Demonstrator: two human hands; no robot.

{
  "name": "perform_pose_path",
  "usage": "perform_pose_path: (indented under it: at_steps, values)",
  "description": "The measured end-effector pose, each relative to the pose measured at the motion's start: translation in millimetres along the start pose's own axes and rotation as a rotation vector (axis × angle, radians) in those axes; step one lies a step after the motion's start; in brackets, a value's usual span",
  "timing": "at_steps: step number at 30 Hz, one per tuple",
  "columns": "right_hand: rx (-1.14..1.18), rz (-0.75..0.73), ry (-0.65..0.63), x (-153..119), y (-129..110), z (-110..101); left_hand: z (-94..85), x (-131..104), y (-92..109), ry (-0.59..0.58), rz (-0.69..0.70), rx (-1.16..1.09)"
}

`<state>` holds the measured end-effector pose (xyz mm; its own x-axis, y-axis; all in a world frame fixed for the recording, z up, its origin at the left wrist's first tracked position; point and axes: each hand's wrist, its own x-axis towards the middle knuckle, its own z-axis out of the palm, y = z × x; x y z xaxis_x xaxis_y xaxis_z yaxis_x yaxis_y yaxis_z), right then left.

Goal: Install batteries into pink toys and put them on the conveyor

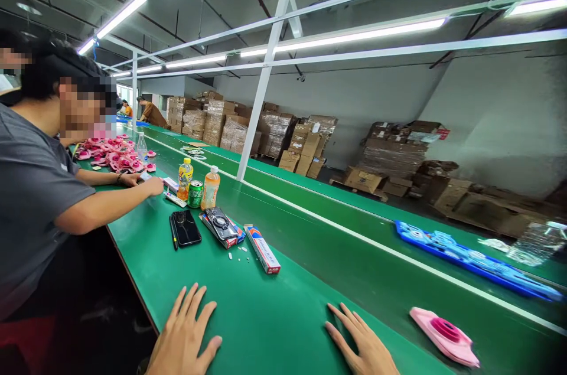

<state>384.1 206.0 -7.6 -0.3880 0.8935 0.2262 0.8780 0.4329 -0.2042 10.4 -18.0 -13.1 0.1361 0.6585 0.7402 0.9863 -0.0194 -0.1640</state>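
My left hand (186,333) lies on the green tabletop (248,328) near its front edge, fingers spread and holding nothing. To the right, my right hand (361,342) also rests there with its fingers stretched out. A pink padded piece with a darker pink centre (445,336) lies on the belt to the right of my right hand, apart from it. Beyond my left hand are a black phone (186,227) with a pen (173,232) beside it, a second phone with a ring (220,224) on a box, and a long red, white and blue box (263,250).
A yellow-labelled bottle (185,179), a green can (195,193) and an orange drink bottle (210,188) stand farther back. At left a co-worker (39,186) leans over a pink pile (115,153). A blue tray (478,263) holds light-blue pieces. A white post (263,91) rises mid-table.
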Motion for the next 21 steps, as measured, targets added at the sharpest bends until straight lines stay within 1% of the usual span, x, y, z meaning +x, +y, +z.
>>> perform_pose_path:
  at_steps: [3, 7, 11, 13, 15, 16, 17, 18, 19, 21]
  values:
    - [-0.01, -0.019, 0.009, 0, 3, 3, -1.8, 0, 0, -0.029, -0.024, -0.026]
    - [0.004, -0.046, 0.041, 3, 15, 11, -2.3, 0, 0, -0.093, -0.053, -0.073]
    - [0.042, -0.064, 0.081, 5, 20, 14, -1.2, -4, 7, -0.148, -0.117, -0.17]
    - [0.054, -0.06, 0.088, 5, 20, 14, -2.2, -5, 10, -0.139, -0.204, -0.273]
    - [0.064, -0.056, 0.097, 4, 19, 13, -3.7, -5, 5, -0.097, -0.373, -0.429]
    - [0.069, -0.057, 0.106, 4, 19, 13, -3.9, -3, -3, -0.069, -0.469, -0.508]
    - [0.074, -0.058, 0.117, 4, 19, 14, -3.1, 0, -15, -0.042, -0.556, -0.561]
    - [0.078, -0.057, 0.134, 4, 19, 14, -1.0, 4, -32, -0.013, -0.628, -0.59]
    - [0.08, -0.055, 0.148, 4, 19, 15, 2.4, 10, -53, 0.001, -0.663, -0.565]
    - [0.082, -0.05, 0.157, 4, 20, 15, 13.0, 24, -103, 0.01, -0.679, -0.442]
